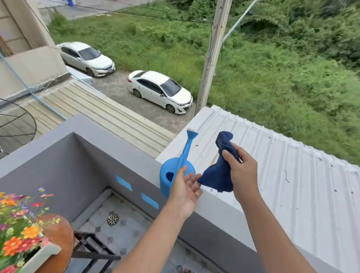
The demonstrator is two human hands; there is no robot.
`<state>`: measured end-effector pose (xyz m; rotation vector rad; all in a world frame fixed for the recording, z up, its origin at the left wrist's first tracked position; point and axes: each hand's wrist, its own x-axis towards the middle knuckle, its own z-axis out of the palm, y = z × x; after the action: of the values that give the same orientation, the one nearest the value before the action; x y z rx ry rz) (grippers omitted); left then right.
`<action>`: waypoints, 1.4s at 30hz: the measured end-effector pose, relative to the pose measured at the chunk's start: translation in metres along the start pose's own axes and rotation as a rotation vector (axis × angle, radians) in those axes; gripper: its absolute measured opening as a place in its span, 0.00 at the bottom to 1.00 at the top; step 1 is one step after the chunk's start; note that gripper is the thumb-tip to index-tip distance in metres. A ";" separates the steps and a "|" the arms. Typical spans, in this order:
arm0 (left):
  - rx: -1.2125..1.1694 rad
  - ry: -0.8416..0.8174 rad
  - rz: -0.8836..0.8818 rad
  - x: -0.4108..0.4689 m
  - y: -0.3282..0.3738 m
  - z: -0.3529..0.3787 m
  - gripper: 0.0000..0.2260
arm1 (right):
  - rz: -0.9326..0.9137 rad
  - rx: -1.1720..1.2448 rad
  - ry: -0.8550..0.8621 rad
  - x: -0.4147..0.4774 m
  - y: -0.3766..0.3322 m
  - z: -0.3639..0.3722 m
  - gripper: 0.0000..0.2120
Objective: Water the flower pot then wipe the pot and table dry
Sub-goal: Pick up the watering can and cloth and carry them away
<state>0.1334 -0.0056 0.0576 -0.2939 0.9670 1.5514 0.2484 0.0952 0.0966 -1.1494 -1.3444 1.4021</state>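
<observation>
Looking down from the head view onto a grey-walled balcony (96,153), tiled floor below with round drain (112,219). Beyond the parapet: white corrugated roof (286,182), grass, utility pole (214,51), two white cars (160,91) on a paved lane.

Round wooden table (62,240), lower left, partly in frame. Upon it, flower pot (40,258), pale rectangular planter, filled with orange, red and purple blooms; dampness not discernible.

Blue watering can (168,177), upright on the parapet top, spout angled up and away over the roof.

Left hand (185,190): forearm extended from lower centre, palm upturned, fingers spread and loosely open, empty, directly in front of the watering can, fingertips near the cloth's lower edge; contact not determinable.

Right hand (241,172): forearm extended from lower right, fingers closed around dark blue cloth (218,177), bunched, one end standing above the fist, the rest hanging below, held over the parapet.

Flower pot and table well apart from both hands, to the left and lower.
</observation>
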 end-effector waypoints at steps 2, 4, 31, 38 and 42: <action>-0.132 0.060 0.049 0.011 -0.006 0.011 0.21 | 0.023 0.010 -0.014 0.014 0.006 -0.004 0.10; -0.264 0.116 0.121 0.028 -0.013 0.022 0.18 | 0.053 0.010 -0.066 0.029 0.012 -0.008 0.11; 0.342 0.271 0.214 0.031 0.018 0.012 0.15 | 0.078 -0.087 -0.383 0.057 0.011 0.033 0.10; 1.597 0.597 0.678 0.028 0.070 0.007 0.12 | 0.116 -0.109 -0.379 0.059 0.013 0.032 0.10; 1.721 0.609 0.593 0.043 0.061 0.010 0.14 | 0.110 -0.121 -0.386 0.059 0.012 0.031 0.11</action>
<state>0.0708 0.0355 0.0597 0.8586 2.6267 0.5624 0.2059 0.1460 0.0810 -1.0788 -1.6740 1.7037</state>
